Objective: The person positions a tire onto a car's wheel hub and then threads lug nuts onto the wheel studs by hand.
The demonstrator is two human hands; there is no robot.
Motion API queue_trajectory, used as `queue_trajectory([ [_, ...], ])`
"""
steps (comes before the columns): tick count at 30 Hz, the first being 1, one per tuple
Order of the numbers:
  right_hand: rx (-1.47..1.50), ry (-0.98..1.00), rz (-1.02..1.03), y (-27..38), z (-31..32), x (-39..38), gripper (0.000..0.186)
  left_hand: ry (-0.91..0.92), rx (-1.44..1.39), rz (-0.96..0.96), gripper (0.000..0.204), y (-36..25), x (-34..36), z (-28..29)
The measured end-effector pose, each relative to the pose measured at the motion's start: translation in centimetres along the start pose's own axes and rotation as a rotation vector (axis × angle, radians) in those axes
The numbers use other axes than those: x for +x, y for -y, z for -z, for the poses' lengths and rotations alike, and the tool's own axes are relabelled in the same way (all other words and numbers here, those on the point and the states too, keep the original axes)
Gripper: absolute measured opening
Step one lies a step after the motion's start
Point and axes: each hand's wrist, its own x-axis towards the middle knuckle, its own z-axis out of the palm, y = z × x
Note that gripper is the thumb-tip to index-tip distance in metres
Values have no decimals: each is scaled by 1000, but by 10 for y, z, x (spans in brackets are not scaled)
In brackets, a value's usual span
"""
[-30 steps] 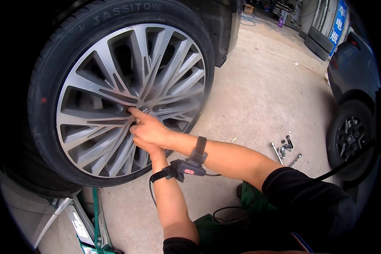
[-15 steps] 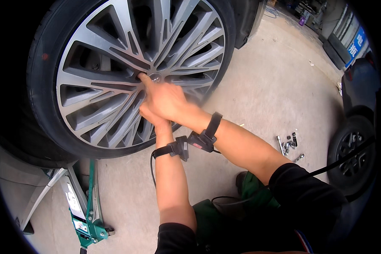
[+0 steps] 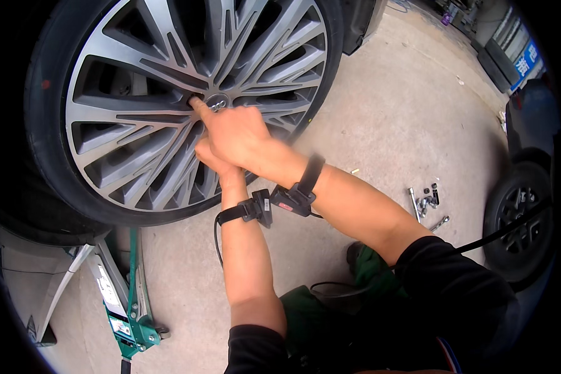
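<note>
A large grey multi-spoke alloy wheel (image 3: 131, 115) with a black tire (image 3: 48, 134) fills the upper left. My right hand (image 3: 237, 131) reaches to its hub; the index finger points into a dark hole beside the round center cap (image 3: 217, 101). The other right-hand fingers are curled, and the fingertip and anything it touches are out of sight in the hole. Just below, my left hand (image 3: 210, 156) is bent against the lower spokes. The right hand and wrist partly cover it, so its fingers hardly show. Black straps with small boxes circle both wrists.
A green floor jack (image 3: 131, 327) stands at lower left under the car. On the concrete floor (image 3: 368, 124) to the right lie a silver wrench (image 3: 413, 204) and several small metal parts (image 3: 427, 202). Another vehicle's wheel (image 3: 517, 218) is at the far right, near a black cable (image 3: 502, 234).
The wheel and both hands sit slightly higher and further left in the picture. My right index finger stays at the hole by the center cap, with my left hand still below it.
</note>
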Motion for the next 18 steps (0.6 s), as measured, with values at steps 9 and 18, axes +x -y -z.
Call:
queue_trajectory([
  [9, 478, -80, -139, 9, -15, 7, 66, -17, -407, 196, 17, 27, 5, -3],
  [18, 1296, 75, -337, 4, -5, 15, 60, -47, 580, -115, 24, 4, 1, -3],
])
